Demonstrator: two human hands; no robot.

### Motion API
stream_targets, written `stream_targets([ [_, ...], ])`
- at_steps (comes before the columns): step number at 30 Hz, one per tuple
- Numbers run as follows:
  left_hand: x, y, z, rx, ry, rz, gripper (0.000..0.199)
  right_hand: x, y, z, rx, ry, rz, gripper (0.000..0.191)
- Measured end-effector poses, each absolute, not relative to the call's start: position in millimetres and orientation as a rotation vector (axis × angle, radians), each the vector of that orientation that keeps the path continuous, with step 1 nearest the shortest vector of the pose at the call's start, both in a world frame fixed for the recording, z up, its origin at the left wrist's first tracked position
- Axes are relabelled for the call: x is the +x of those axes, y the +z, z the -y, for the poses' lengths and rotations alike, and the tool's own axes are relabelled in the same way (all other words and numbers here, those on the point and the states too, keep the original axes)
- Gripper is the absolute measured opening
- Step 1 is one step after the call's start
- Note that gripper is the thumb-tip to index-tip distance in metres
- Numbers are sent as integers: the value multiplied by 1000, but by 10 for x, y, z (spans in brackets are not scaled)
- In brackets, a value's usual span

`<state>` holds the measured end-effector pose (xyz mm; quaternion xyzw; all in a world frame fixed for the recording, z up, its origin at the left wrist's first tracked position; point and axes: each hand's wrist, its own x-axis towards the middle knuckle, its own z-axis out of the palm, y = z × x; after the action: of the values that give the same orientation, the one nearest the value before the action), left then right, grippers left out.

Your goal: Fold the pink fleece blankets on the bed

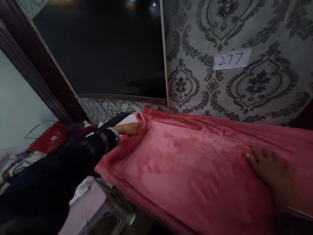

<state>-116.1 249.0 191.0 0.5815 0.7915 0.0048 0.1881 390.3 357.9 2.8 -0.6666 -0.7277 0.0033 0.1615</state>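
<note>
A red plush blanket [183, 176] lies spread over a long, waist-high surface below the wall. At its left end, my left hand [129, 129] is closed on the bunched edge, with its fingertips partly lost in the fold. A silvery bracelet and a dark sleeve show at that wrist. Flat on the blanket farther right rests my right hand [272, 170], fingers spread and slightly blurred, with a thin bangle at the wrist. Pink-striped cloth [129, 119] peeks out just beyond my left hand.
A large dark TV screen [106, 35] stands behind, beside patterned wallpaper bearing a paper label [231, 59] marked 277. Below left is a pale plastic stool [89, 201] with a power strip [80, 191] on it. A red bag [50, 137] and piled items lie at left.
</note>
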Motion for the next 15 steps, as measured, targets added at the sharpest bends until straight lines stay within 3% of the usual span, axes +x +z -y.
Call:
stream_targets([
  [9,523,1370,-2616,1637,293,-1496,30,3821,276,-3464,-1967,121,2063,62],
  [15,754,1129,-2303,1999,494,-1339,13,3862,244,-3538,-1919,150,2034,60],
])
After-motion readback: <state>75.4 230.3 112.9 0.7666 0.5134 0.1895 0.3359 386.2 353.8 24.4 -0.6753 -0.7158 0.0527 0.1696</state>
